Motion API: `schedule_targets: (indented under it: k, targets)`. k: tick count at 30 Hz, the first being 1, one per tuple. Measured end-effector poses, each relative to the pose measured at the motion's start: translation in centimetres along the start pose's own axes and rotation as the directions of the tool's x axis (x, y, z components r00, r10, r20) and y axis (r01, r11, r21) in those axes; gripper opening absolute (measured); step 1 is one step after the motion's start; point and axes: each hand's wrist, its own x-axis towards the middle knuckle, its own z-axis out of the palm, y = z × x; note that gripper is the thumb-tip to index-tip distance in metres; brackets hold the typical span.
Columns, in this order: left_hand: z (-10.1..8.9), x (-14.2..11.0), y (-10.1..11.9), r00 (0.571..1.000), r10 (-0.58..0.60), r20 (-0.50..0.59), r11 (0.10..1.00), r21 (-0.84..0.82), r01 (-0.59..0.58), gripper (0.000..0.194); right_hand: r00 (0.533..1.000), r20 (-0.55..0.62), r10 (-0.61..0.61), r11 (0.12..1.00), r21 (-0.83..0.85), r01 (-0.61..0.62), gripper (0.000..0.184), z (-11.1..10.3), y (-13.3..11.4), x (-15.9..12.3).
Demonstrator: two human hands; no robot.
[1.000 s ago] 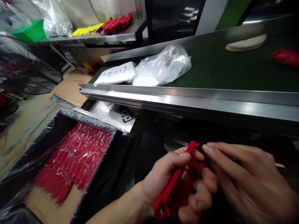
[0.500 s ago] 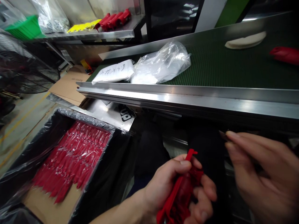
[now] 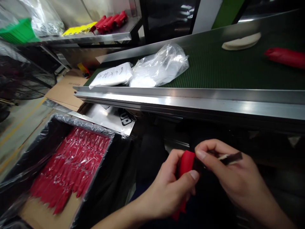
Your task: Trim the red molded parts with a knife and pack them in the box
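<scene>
A soft red piece [image 3: 186, 163] is gripped by my left hand [image 3: 166, 184], with the thumb pressed on its near side and its lower end hanging below the palm. My right hand [image 3: 231, 175] touches the red piece's upper right edge with its fingertips. A thin, dark, narrow tool [image 3: 234, 158] lies across those right fingers, its back end sticking out; its tip is hidden, so its kind does not show. Both hands are above my lap, below the conveyor edge.
A metal-edged conveyor [image 3: 202, 100] crosses ahead, bearing plastic bags [image 3: 162, 66], a pale curved piece [image 3: 241, 42] and a red roll [image 3: 284, 57]. At left stands a plastic-lined box [image 3: 109, 140] of bagged red pieces [image 3: 71, 165]. Behind are a shelf [image 3: 114, 36] and a fan [image 3: 26, 70].
My right hand has moved left to meet the red piece. My left hand has turned the piece so a smooth red face shows. The view has shifted slightly right.
</scene>
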Motion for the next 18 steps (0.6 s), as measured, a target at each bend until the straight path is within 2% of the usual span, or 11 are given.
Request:
schedule_targets:
  k: [2, 4, 6, 8, 10, 12, 13, 16, 18]
  targets:
    - [0.1, 0.3, 0.0, 0.997, 0.068, -0.024, 0.996, -0.063, -0.070, 0.029, 0.994, -0.092, 0.058, 0.997, 0.062, -0.053, 0.030, -0.1, 1.0, 0.4]
    - [0.0, 0.9, 0.4, 0.991, 0.128, -0.034, 0.979, -0.156, -0.132, 0.028, 0.988, -0.147, 0.055, 0.996, 0.073, -0.045, 0.038, -0.5, 1.5, 0.7]
    - [-0.1, 1.9, 1.3, 0.984, 0.175, -0.007, 0.940, -0.297, -0.169, 0.028, 0.990, -0.137, 0.043, 0.999, 0.014, -0.041, 0.043, -1.0, 1.6, 0.7]
    - [-0.2, 3.0, 2.7, 0.978, 0.202, 0.057, 0.871, -0.467, -0.153, 0.027, 0.992, -0.124, 0.004, 0.998, -0.057, -0.011, 0.036, -1.3, 1.6, 0.4]
    - [-0.3, 4.2, 4.3, 0.976, 0.199, 0.088, 0.789, -0.605, -0.107, 0.029, 0.988, -0.134, -0.077, 0.995, -0.079, 0.067, 0.034, -1.4, 1.8, -0.3]
    - [-0.5, 5.5, 5.6, 0.984, 0.167, 0.064, 0.722, -0.688, -0.078, 0.032, 0.976, -0.172, -0.129, 0.991, -0.052, 0.122, 0.046, -1.2, 2.1, -1.2]
    - [-0.6, 6.1, 6.0, 0.987, 0.154, 0.042, 0.696, -0.713, -0.079, 0.032, 0.971, -0.193, -0.140, 0.990, -0.043, 0.134, 0.045, -1.0, 2.2, -1.6]
    - [-0.8, 7.6, 6.4, 0.990, 0.143, 0.020, 0.675, -0.733, -0.082, 0.033, 0.946, -0.210, -0.245, 0.968, -0.112, 0.226, 0.030, -0.6, 2.1, -2.7]
    - [-0.8, 8.0, 6.5, 0.989, 0.144, 0.020, 0.682, -0.726, -0.085, 0.033, 0.891, -0.172, -0.420, 0.899, -0.212, 0.383, 0.031, -0.3, 1.8, -2.9]
